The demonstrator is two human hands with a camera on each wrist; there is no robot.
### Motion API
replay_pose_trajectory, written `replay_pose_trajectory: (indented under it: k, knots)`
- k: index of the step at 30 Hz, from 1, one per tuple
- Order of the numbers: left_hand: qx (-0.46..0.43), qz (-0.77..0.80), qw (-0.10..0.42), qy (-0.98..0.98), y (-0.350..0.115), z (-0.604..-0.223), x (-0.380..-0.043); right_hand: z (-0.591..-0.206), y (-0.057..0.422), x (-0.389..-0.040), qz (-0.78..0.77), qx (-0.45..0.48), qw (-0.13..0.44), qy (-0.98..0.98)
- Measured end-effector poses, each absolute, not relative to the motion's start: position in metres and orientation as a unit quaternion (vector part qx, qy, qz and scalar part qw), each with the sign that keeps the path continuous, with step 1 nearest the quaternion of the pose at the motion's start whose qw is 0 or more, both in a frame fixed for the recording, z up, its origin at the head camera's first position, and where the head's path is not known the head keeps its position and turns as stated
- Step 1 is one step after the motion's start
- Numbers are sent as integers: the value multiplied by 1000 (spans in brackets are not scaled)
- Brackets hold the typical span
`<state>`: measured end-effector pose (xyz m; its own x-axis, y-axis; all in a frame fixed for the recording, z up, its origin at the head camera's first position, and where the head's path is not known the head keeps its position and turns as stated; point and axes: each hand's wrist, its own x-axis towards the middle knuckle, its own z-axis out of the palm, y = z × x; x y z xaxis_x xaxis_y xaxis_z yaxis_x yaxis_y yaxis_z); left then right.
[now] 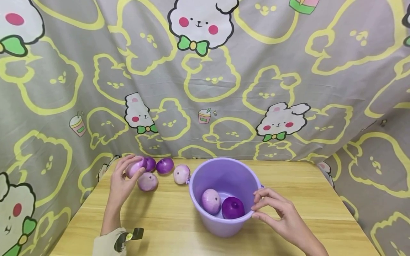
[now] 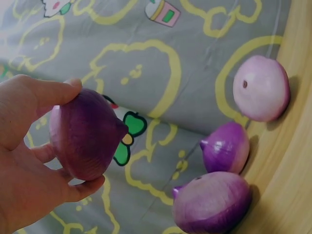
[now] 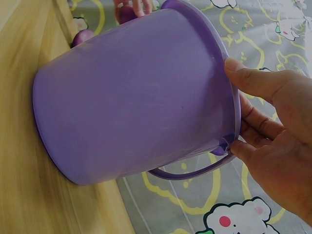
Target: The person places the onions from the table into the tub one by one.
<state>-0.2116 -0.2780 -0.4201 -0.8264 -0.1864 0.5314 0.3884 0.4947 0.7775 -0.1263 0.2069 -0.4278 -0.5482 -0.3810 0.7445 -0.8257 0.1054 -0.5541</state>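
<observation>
My left hand grips a purple onion, thumb on one side and fingers on the other, with its pointed tip facing away from the palm. In the head view this onion overlaps others in the group behind it. On the right, my right hand pinches the rim of a light purple bucket, as the right wrist view also shows. Inside the bucket lie a pale onion and a dark purple onion.
More onions lie left of the bucket: a pale pinkish one, a purple one and a mottled one. The bucket's handle hangs down its side. A patterned curtain rises behind the wooden table.
</observation>
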Motion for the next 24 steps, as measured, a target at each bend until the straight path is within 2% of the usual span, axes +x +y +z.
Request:
replay_pose_trajectory:
  k: [10, 24]
  knots:
    - [-104, -508, 294, -803, -251, -388, -190, -428, 207, -125, 513, 424, 221, -713]
    - [-149, -518, 296, -789, -254, -401, -200, -427, 207, -125, 505, 423, 226, -718]
